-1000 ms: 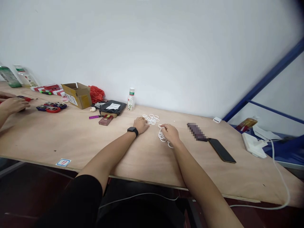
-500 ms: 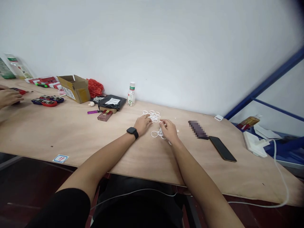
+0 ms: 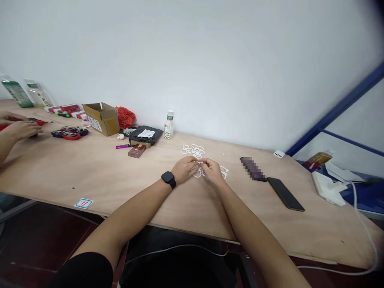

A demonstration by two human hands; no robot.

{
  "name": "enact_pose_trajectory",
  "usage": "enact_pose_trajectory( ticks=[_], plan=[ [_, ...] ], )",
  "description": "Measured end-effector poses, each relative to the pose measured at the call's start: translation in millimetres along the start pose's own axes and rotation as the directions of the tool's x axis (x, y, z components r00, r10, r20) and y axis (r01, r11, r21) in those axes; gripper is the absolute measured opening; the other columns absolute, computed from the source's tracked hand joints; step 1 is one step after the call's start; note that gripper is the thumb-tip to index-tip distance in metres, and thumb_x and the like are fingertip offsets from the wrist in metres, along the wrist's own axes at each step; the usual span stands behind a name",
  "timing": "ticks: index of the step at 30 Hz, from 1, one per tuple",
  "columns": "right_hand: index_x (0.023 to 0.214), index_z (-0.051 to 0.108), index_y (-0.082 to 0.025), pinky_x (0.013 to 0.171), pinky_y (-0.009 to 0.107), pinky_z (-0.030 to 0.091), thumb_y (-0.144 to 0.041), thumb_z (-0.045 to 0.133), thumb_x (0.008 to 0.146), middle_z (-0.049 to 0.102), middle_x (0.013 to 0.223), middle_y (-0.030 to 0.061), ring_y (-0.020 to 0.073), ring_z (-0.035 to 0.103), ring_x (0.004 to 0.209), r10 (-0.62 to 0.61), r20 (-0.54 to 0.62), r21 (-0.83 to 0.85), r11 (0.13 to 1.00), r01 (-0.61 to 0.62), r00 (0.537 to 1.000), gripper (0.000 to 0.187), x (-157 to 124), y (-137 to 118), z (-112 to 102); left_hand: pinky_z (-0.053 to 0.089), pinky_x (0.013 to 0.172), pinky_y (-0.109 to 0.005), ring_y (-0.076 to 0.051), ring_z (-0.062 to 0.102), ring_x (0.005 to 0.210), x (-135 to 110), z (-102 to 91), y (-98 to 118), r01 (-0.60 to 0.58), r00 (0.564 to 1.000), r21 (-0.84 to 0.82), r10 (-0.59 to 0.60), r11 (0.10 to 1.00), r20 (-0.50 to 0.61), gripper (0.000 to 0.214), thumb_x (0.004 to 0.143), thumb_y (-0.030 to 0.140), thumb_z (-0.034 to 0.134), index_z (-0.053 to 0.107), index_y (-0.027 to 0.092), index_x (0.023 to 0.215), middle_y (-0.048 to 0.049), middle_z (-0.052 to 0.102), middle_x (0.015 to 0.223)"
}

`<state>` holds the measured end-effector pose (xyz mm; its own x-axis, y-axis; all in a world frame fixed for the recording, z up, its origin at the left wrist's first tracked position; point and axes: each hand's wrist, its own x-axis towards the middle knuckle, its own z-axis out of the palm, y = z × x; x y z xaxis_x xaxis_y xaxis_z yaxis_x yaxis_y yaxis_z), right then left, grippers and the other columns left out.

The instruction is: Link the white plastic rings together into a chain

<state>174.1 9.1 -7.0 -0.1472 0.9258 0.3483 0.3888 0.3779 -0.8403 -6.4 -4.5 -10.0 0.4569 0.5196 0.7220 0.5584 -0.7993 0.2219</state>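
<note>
Left hand (image 3: 183,169) and right hand (image 3: 213,171) meet tip to tip, pinching a white ring (image 3: 199,161) — mostly hidden from view. One pile of rings (image 3: 195,151) lies just beyond them — other rings (image 3: 223,172) sit close around the right hand.

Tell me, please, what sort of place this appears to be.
Probably a shared workspace, perhaps a small workshop: one long wooden table bears scattered white rings, and another person's hands are at its far left.

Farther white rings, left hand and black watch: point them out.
Farther white rings (image 3: 195,151): head view, middle of the cluster.
Left hand (image 3: 183,170): head view, back of the hand.
Black watch (image 3: 167,177): head view, the face.
</note>
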Motion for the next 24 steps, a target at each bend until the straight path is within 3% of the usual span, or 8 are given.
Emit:
enact_pose_trajectory(
  ticks=[5,10,13,16,20,24],
  plan=[
    [0.075,0.07,-0.018,0.055,0.024,0.041,-0.021,0.046,0.068,0.065,0.063,-0.0001,0.0146,0.055,0.056,-0.019,-0.059,-0.122,0.992,0.012,0.998,0.025,0.2,-4.1,-4.0,0.052,0.086,-0.031,-0.018,0.06,0.094,0.6,3.0,7.4,-0.017,0.999,-0.013,0.018,1.0,0.03,0.017,0.092,0.027,0.053,0.067,0.018,0.095,-0.0085,0.063,0.101],
    [0.069,0.07,-0.02,0.068,0.027,0.047,-0.018,0.044,0.07,0.07,0.071,0.0018,0.0178,0.062,0.069,-0.115,-0.073,-0.234,0.968,0.095,0.991,0.027,-1.0,-9.9,-8.9,0.051,0.083,-0.032,-0.018,0.061,0.091,0.7,4.9,12.8,-0.05,0.997,-0.004,0.05,0.999,0.055,0.018,0.091,0.03,0.054,0.069,0.019,0.094,-0.0077,0.066,0.099],
    [0.084,0.073,-0.021,0.077,0.03,0.048,-0.016,0.043,0.072,0.073,0.087,0.0032,0.0196,0.065,0.081,-0.169,-0.053,-0.31,0.94,0.144,0.984,0.032,-0.6,-9.2,-11.8,0.05,0.087,-0.033,-0.019,0.061,0.097,1.4,2.2,8.6,-0.054,0.998,-0.032,0.055,0.998,0.024,0.022,0.09,0.031,0.054,0.068,0.02,0.103,-0.0078,0.068,0.105],
    [0.103,0.071,-0.023,0.085,0.032,0.047,-0.015,0.045,0.075,0.072,0.103,0.0034,0.0209,0.065,0.092,-0.182,0.01,-0.395,0.902,0.171,0.983,0.039,0.2,-7.4,-14.1,0.047,0.096,-0.038,-0.021,0.059,0.106,6.6,-1.0,-7.5,0.111,0.991,-0.006,-0.111,0.994,-0.069,0.03,0.091,0.033,0.052,0.065,0.02,0.114,-0.0084,0.067,0.112],
    [0.102,0.072,-0.022,0.09,0.034,0.045,-0.014,0.05,0.076,0.07,0.105,0.0052,0.0224,0.061,0.099,-0.177,0.155,-0.47,0.852,0.23,0.972,0.034,0.4,-5.5,-13.6,0.041,0.1,-0.042,-0.025,0.054,0.112,17.5,1.5,-40.9,0.423,0.901,0.176,-0.434,0.889,0.024,0.026,0.089,0.032,0.052,0.07,0.022,0.104,-0.0081,0.064,0.119],
    [0.101,0.071,-0.021,0.092,0.036,0.043,-0.01,0.052,0.074,0.067,0.103,0.007,0.0226,0.057,0.101,-0.222,0.202,-0.494,0.818,0.295,0.954,0.035,0.3,-4.4,-12.3,0.037,0.097,-0.048,-0.031,0.049,0.118,22.8,10.5,-65.0,0.543,0.766,0.359,-0.623,0.759,0.157,0.027,0.084,0.038,0.055,0.071,0.023,0.1,-0.0093,0.059,0.127]
  ],
)
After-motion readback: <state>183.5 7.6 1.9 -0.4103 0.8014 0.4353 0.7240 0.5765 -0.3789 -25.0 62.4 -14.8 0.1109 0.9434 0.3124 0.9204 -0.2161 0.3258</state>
